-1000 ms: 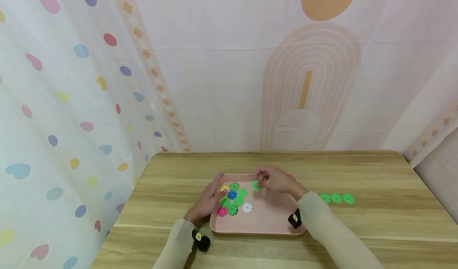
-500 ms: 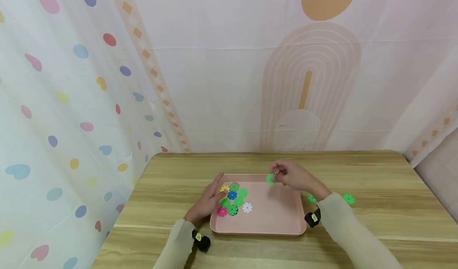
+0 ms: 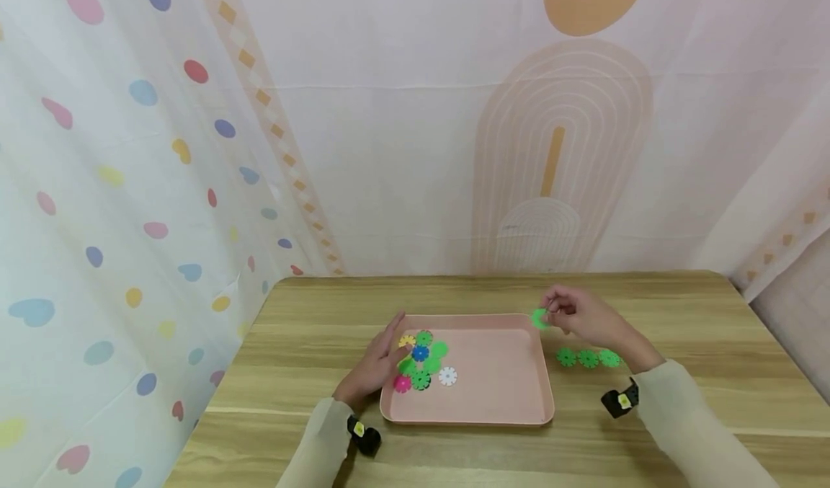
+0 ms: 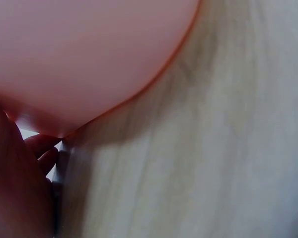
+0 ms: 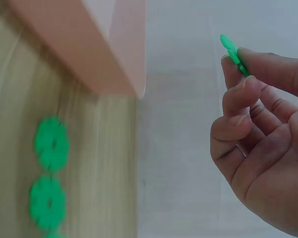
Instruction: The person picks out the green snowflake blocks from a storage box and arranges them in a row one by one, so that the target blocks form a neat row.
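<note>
My right hand (image 3: 588,321) pinches a green notched plastic disc (image 3: 539,319) between thumb and index finger, above the tray's far right corner. In the right wrist view the disc (image 5: 235,55) is seen nearly edge-on. My left hand (image 3: 369,370) holds the left side of a pink tray (image 3: 480,423), thumb over the rim and fingers outside. Near that thumb lie notched discs in several colours, among them a blue disc (image 3: 421,354), a pink disc (image 3: 402,383) and a white disc (image 3: 447,376). Some overlap, and the thumb partly covers the pile.
Right of the tray, three green discs (image 3: 588,359) lie in a row on the wooden table (image 3: 687,401), close together or touching. A patterned curtain (image 3: 415,149) hangs behind the table and on its left. Each wrist wears a small black camera (image 3: 620,399).
My right hand has lifted the green disc and carried it right, from over the tray's back part to its far right corner. The left hand and tray stay put.
</note>
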Motion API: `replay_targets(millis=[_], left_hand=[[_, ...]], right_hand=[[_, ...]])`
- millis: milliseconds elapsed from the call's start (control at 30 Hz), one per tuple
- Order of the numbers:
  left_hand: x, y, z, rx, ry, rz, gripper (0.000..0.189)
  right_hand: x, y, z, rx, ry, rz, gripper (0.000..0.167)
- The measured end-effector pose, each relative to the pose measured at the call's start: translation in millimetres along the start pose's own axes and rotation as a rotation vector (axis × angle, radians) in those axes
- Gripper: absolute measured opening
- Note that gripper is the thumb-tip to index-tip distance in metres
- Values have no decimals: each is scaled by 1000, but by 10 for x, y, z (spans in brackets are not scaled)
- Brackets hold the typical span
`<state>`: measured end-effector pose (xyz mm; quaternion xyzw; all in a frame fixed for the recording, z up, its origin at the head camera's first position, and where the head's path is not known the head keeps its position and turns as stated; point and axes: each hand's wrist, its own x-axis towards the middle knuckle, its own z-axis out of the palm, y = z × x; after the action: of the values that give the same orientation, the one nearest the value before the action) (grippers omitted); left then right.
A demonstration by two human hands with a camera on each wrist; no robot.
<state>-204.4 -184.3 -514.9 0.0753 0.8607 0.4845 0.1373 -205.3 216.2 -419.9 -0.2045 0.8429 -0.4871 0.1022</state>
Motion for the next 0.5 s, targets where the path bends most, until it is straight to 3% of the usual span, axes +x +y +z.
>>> replay_targets(millis=[500], left_hand=[[-13,15,-10,-4,-2,-1,68]], right_hand=[[-619,451,-412,-8,150,115,16]])
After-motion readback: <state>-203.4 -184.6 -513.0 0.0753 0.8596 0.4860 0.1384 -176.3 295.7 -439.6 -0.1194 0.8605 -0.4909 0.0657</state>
